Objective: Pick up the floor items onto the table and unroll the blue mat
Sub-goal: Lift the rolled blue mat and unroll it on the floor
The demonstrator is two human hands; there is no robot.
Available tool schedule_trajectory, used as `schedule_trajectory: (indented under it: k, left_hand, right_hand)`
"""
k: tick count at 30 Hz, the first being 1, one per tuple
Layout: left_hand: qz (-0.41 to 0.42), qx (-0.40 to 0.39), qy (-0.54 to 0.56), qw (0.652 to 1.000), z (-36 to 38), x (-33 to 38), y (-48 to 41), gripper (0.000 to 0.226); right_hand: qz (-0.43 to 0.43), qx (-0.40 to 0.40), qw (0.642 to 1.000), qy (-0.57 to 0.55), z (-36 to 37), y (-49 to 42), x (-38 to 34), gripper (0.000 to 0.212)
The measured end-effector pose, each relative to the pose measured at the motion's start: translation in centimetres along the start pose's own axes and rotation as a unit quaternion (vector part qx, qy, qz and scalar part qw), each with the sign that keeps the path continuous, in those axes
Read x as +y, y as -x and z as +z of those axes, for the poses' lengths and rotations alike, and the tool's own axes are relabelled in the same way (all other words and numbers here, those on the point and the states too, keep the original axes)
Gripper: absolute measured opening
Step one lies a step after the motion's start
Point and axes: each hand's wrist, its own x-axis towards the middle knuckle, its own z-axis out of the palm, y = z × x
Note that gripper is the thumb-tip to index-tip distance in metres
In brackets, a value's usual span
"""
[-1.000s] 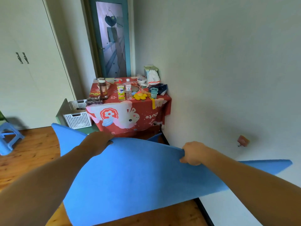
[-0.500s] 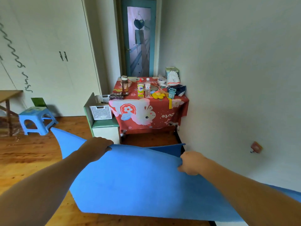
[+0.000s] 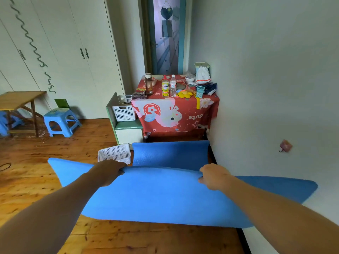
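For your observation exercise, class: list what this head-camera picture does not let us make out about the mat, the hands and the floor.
Head view:
- Fingertips of left hand and right hand: curled behind the blue mat edge.
- Floor beneath the mat: covered by it.
- White basket on the floor: lower part hidden by mat and left hand.
- Bottle labels on the table: too small.

Blue mat (image 3: 161, 195) matt, finely textured foam; floor (image 3: 36, 176) glossy wood; basket (image 3: 115, 153) perforated white plastic.

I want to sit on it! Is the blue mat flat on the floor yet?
Not yet. The blue mat is lifted, its edge gripped by the left hand and right hand; its far end lies near the table.
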Motion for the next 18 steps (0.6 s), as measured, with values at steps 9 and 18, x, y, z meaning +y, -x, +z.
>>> schedule_trajectory:
  k: [9, 18]
  left_hand:
    - [0.029, -0.082, 0.026, 0.996, 1.2, -0.7, 4.8, 0.029]
    - [0.029, -0.161, 0.023, 0.986, 4.1, -1.6, 10.4, 0.036]
  right_hand:
    - [0.068, 0.01, 0.998, -0.004, 3.6, 3.8, -3.5, 0.024]
    - [0.069, -0.028, 0.997, 0.012, 7.4, 7.5, -7.3, 0.017]
